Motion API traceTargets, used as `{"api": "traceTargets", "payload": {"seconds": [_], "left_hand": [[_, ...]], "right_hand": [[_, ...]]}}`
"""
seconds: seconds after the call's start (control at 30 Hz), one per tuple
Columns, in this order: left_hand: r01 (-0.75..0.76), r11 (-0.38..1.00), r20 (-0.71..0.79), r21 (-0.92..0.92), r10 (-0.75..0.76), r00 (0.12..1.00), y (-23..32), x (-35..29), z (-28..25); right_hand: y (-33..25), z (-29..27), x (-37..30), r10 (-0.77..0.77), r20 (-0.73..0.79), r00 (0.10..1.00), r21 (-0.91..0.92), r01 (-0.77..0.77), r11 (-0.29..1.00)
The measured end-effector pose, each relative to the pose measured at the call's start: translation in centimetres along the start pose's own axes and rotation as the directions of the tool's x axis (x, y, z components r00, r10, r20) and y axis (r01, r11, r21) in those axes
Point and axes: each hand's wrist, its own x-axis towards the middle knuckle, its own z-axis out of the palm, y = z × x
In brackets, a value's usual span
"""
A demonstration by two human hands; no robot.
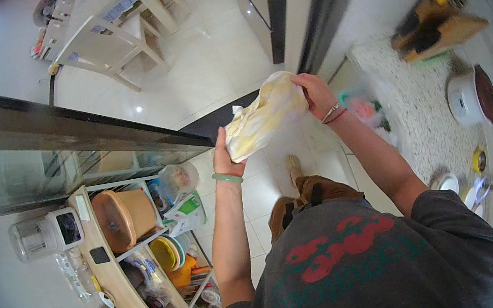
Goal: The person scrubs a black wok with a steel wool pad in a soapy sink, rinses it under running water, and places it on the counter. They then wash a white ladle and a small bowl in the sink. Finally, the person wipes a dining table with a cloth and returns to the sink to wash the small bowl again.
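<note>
Stretched between my two hands is a soft, crumpled yellow-and-white cloth [267, 116], held out in front of my body above the floor. My left hand [225, 155], with a green bangle at its wrist, grips the lower left end with the thumb on top. At the upper right end, my right hand [316, 95] pinches the edge; a metal bracelet and a red string circle that wrist. Most fingers of both hands are hidden behind the cloth, and its full shape cannot be made out.
A sliding door frame [81, 125] stands at left, with a white chair [113, 46] beyond it. Open shelving [132, 288] holds tubs and containers at lower left. On the right, a speckled counter [409, 102] carries a knife block [433, 27] and a white pot [467, 98].
</note>
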Motion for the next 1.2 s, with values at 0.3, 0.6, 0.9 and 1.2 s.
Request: {"api": "traceTargets", "payload": {"seconds": [0.3, 0.6, 0.9, 1.2], "left_hand": [[-0.057, 0.977, -0.113, 0.206, 0.081, 0.99, 8.1, 11.3, 6.7], [-0.234, 0.911, 0.309, -0.34, 0.343, 0.887, 26.8, 25.2, 11.8], [-0.06, 0.98, 0.535, -0.189, 0.154, 0.831, 40.1, 41.6, 14.0], [-0.063, 0.988, 0.262, -0.138, 0.098, 0.96, 55.8, 56.5, 16.9]], "right_hand": [[-4.4, 15.2, 12.2, -0.238, 0.458, 0.857, -0.488, 0.466, 0.738], [-10.1, 24.2, 31.6, -0.613, 0.53, 0.586, -0.714, 0.698, 0.051], [-13.8, 27.2, 51.4, -0.157, 0.151, 0.976, -0.432, 0.208, 0.877], [-21.8, 35.2, 73.2, -0.037, 0.174, 0.984, -0.326, 0.093, 0.941]]}}
